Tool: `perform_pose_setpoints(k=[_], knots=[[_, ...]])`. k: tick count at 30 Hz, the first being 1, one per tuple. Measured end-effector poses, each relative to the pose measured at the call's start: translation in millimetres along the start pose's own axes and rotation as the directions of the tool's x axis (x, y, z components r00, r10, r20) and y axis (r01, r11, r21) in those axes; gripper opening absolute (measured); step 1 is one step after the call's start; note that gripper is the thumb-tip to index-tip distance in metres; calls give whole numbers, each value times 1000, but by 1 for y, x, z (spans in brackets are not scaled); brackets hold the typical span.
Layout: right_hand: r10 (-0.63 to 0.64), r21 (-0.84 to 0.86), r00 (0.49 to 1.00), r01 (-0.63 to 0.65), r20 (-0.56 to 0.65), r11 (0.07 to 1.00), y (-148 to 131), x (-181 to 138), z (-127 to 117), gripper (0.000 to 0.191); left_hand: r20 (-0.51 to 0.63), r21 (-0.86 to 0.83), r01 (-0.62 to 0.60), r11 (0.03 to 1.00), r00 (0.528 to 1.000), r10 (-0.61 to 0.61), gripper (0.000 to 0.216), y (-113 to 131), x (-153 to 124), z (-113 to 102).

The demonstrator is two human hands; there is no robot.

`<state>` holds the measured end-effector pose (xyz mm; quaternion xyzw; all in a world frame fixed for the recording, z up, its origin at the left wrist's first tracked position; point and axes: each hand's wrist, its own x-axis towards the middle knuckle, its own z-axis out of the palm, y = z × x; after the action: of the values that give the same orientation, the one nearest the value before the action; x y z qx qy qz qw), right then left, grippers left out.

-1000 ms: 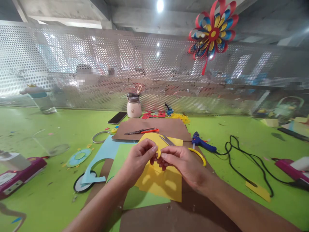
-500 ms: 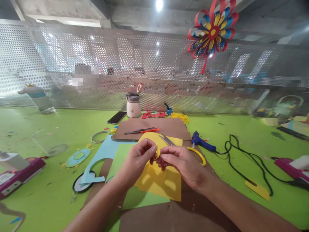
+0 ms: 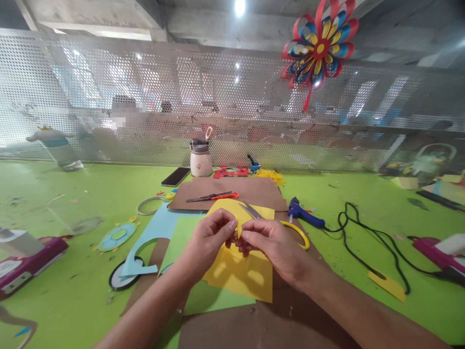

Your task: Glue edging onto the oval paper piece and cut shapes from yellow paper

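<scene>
Mid-table, over the yellow sheet (image 3: 259, 288): small yellow piece (image 3: 239, 231), held between the fingertips of both hands. Left hand (image 3: 210, 237) pinches one side, thumb against curled fingers; right hand (image 3: 274, 242) pinches the other side, thumb and index together. Hands nearly touch. Can't tell if the piece clears the sheet.

Edges: yellow sheet's near edge lies across the green sheet (image 3: 214, 298); its near right corner is over the brown cardboard (image 3: 232, 332), which runs out of view at the bottom. Tabletop (image 3: 89, 315) ends at the perforated screen (image 3: 218, 82) along the back.

Room: tight at the right hand. Scissors (image 3: 306, 240) sit just behind it, yellow handle out to the right, blades pointing away, middle hidden by the hand. Blue glue gun (image 3: 307, 215) is just beyond the handle, black cable (image 3: 345, 232) looping right. Wider bare strip of green right of the cardboard, up to the cable. On the left, light-blue sheet (image 3: 160, 228) overlaps the black-rimmed disc (image 3: 118, 277); more green between disc and left magenta power strip (image 3: 47, 253). Orange-handled tool (image 3: 227, 196) lies flat on the upper brown board (image 3: 254, 191).

Labels: cup (image 3: 201, 165) carries a small mark, too small to read. Phone (image 3: 176, 177) beside it, screen dark.
</scene>
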<state>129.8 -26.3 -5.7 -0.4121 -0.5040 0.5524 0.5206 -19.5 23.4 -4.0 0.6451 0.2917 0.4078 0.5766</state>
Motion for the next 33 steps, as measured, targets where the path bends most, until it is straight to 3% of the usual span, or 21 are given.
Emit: perform_pose_setpoints(k=[5,8,12,14,16,24,28,33], knots=[[-30,-59,999,28,-24,998,2,1,-2,12,-18,8,4,1000,1000,-4,20,2,-2,2],[-95,-248,995,83,-37,965,4,0,-4,12,4,-2,32,999,999,-32,25,0,-1,0],[-310,-601,950,232,-28,765,7,-1,-5,11,90,68,84,994,992,-90,25,-8,3,-4],[-377,-695,926,262,-15,670,7,-1,-5,12,111,90,101,991,988,-110,23,-11,4,-6],[-380,-728,925,256,-6,636,7,-1,-6,12,111,81,111,991,987,-120,20,-11,5,-6],[-285,-714,958,216,24,666,2,-3,-11,10,142,-12,159,987,977,-156,10,-9,5,-7],[-175,-618,983,173,57,767,4,-3,-16,9,137,-40,190,981,974,-183,15,-8,4,-8],[-34,-341,996,62,88,938,7,-1,-22,6,109,-87,222,971,971,-212,16,-7,4,-8]])
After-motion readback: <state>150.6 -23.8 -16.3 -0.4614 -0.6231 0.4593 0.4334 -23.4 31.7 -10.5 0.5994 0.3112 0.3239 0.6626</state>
